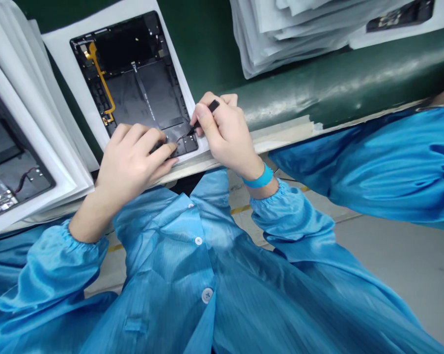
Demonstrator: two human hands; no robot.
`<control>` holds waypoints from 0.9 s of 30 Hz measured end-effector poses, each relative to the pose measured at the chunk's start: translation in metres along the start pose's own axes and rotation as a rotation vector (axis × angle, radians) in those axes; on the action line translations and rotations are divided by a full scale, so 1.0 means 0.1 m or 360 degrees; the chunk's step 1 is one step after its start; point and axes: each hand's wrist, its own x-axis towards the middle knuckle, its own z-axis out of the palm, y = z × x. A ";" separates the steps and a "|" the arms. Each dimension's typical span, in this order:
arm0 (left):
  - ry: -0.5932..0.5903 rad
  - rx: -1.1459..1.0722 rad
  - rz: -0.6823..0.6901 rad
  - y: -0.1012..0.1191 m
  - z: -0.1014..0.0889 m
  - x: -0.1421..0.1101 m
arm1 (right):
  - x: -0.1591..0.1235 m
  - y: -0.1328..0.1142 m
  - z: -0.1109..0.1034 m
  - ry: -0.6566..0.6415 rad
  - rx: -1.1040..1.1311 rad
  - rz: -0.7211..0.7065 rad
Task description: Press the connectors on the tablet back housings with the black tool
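Black plastic tablet shell (133, 83) lies on a white paper sheet (58, 46) at the edge of a green padded worktop (318, 96). Right hand (225, 132) has a narrow grip on a thin black stick tool (211, 108), holding it down at the shell's near corner by a thin red wire (181, 139). Left hand (133, 160) lies wide on that corner so the shell cannot slide, but I cannot tell if it pinches anything.

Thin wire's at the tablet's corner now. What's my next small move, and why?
Probably press the thin wire down into the tablet housing with the black tool in your right hand, since the wire looks raised between the tool's tip and your left hand.
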 end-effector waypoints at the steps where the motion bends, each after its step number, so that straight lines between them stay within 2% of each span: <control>1: -0.0064 -0.0060 -0.0059 0.01 -0.01 0.02 | 0.00 0.01 0.00 -0.0001 0.0055 0.0011; 4: -0.0180 -0.0138 -0.0144 0.02 -0.03 0.09 | 0.00 0.03 0.01 -0.0006 0.0122 0.0012; 9: -0.0156 -0.0066 -0.0064 0.00 -0.02 0.14 | 0.02 0.03 0.03 -0.0023 0.0049 0.0002; 16: -0.0267 -0.0042 -0.0080 0.02 -0.08 0.18 | 0.00 0.02 0.02 0.0026 0.0008 -0.0056; 24: -0.0129 0.0050 -0.0024 -0.02 0.00 0.20 | 0.03 0.02 0.03 0.0020 0.0062 -0.0080; 27: -0.0144 0.0161 -0.0022 0.08 -0.01 0.18 | 0.03 0.02 0.04 0.0065 0.0059 -0.0110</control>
